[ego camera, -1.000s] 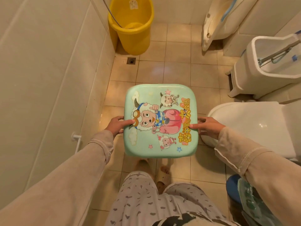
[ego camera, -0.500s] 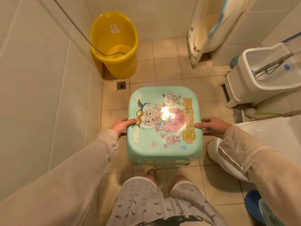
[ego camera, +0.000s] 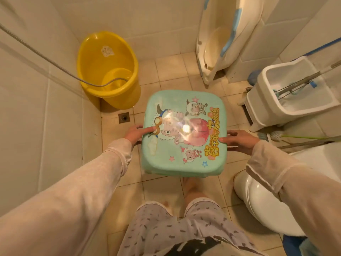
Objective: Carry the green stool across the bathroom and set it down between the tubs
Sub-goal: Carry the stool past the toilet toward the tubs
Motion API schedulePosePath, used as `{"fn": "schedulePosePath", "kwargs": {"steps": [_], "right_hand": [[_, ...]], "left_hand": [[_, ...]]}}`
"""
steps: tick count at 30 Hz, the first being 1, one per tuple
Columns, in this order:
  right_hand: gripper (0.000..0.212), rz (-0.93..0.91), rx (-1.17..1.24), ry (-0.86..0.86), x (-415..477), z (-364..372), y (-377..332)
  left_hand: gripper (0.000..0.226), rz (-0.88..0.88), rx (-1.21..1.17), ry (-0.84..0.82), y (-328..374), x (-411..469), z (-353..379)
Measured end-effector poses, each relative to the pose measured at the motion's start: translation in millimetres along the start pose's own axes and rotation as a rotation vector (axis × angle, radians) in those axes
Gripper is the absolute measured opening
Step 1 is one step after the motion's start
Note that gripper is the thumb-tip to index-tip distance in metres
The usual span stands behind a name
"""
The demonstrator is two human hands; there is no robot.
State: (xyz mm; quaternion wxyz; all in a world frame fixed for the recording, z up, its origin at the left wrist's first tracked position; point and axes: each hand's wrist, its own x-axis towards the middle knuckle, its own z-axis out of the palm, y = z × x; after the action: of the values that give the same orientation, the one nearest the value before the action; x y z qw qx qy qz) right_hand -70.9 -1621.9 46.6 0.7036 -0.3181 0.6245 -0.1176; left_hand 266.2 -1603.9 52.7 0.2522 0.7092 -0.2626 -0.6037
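Note:
The green stool [ego camera: 184, 159], its seat printed with cartoon sheep, is held above the tiled floor in front of me. My left hand [ego camera: 135, 133] grips its left edge with the thumb on the seat. My right hand [ego camera: 239, 140] grips the right edge the same way. A yellow tub [ego camera: 108, 71] stands in the far left corner. A white baby tub [ego camera: 221, 37] leans upright against the far wall on the right. The stool's legs are hidden under the seat.
A hose [ego camera: 46, 60] runs from the left wall into the yellow tub. A floor drain [ego camera: 124, 117] lies beside the stool. A white mop bucket [ego camera: 287, 100] with a mop stands at right, and the toilet [ego camera: 262, 198] at near right.
I have stepped forward with the stool; the yellow tub and the leaning white tub now appear lower and closer. Both hands keep the same hold.

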Motion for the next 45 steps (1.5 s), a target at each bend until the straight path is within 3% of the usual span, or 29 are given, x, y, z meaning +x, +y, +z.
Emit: {"fn": "schedulePosePath", "kwargs": {"steps": [4, 12, 20, 25, 36, 45], "right_hand": [[0.045, 0.036, -0.024, -0.015, 38.9, -28.4, -54.9], [0.049, 0.025, -0.178, -0.043, 104.6, -66.0, -179.5], [0.051, -0.008, -0.224, -0.042, 159.3, -76.5, -247.6], [0.042, 0.029, -0.197, -0.040, 202.3, -78.9, -286.7], [0.052, 0.018, -0.193, 0.008, 283.0, -77.6, -420.1], [0.050, 0.013, -0.159, 0.038, 317.4, -100.1, -478.4]], "left_hand": [[0.063, -0.045, -0.047, 0.042, 41.6, 44.5, 13.0], [0.059, -0.065, -0.134, 0.104, 115.8, 113.8, 20.0], [0.017, -0.039, -0.095, 0.091, 176.8, 162.4, 10.5], [0.049, -0.052, -0.054, 0.110, 219.9, 214.9, -1.0], [0.055, -0.082, -0.030, 0.064, 341.7, 324.4, -40.9], [0.054, -0.048, 0.046, -0.011, 414.2, 376.3, -42.3]]}}
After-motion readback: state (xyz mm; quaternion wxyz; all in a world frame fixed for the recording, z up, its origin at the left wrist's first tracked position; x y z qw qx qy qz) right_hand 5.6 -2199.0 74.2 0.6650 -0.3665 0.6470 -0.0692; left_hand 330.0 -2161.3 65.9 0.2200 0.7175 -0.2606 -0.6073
